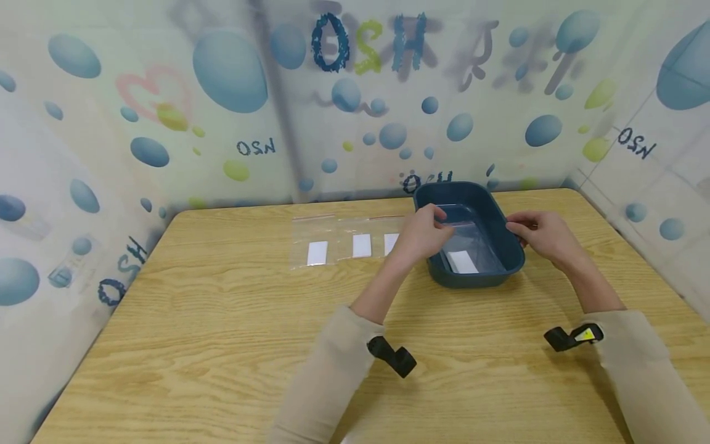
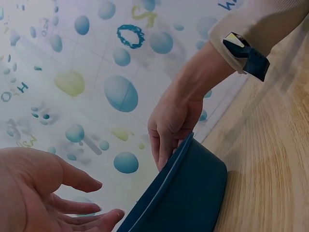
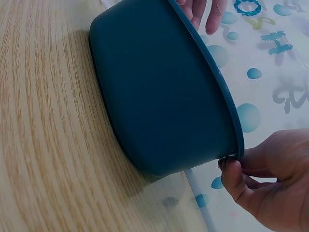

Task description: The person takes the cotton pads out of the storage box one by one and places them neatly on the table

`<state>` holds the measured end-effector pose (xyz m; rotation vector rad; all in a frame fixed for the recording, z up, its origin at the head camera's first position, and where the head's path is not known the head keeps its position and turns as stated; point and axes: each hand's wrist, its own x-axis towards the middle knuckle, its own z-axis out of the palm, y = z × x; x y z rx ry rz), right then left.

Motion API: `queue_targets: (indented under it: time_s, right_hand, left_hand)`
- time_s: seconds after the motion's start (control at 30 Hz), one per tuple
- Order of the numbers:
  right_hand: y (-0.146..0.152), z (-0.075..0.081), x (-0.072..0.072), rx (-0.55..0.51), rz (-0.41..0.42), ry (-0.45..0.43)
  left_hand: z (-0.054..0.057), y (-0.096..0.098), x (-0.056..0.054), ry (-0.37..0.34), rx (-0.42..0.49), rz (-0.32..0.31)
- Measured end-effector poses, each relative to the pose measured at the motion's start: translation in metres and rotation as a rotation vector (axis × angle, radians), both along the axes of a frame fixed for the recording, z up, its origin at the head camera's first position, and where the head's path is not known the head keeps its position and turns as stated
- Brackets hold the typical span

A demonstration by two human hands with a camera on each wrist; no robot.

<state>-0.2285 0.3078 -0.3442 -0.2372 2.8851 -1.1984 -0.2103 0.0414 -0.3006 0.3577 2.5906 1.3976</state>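
Note:
A dark blue plastic basin [image 1: 476,281] stands near the back of the table. Inside it lies a clear zip bag [image 1: 478,237] with a white card [image 1: 462,262]. My right hand [image 1: 546,235] pinches the basin's right rim between thumb and fingers, and the right wrist view shows this hand [image 3: 275,179] at the rim too. Over the left side of the basin hovers my left hand [image 1: 421,235]. In the left wrist view the left hand [image 2: 38,193] has its fingers loosely extended and holds nothing.
Left of the basin, clear zip bags with white cards [image 1: 317,253] lie in a row on the wooden table [image 1: 222,345]; my left hand partly covers the nearest. A patterned curtain [image 1: 344,148] hangs behind the table's back edge. Both sleeves carry black wrist devices [image 1: 391,356].

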Motion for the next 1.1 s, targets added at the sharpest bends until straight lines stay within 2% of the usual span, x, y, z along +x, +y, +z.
queue_targets:
  time_s: [0.27, 0.43, 0.63, 0.83, 1.1]
  right_hand:
    - [-0.001, 0.001, 0.000, 0.000, -0.012, -0.003]
    - [-0.001, 0.001, 0.001, -0.003, -0.012, 0.004]
    - [-0.001, 0.002, 0.002, 0.004, -0.014, 0.003]
    - [-0.001, 0.003, 0.002, 0.014, -0.012, -0.007]
    - [0.000, 0.002, 0.001, 0.008, -0.002, -0.008]
  left_hand:
    - [-0.003, 0.013, 0.000, 0.016, -0.063, 0.000]
    - [-0.004, 0.019, -0.001, -0.047, -0.064, -0.022]
    - [-0.009, 0.026, -0.004, -0.061, -0.095, -0.018]
    - [-0.013, 0.032, -0.006, -0.104, -0.125, -0.027]
    - [-0.014, 0.042, -0.009, -0.155, -0.249, -0.028]
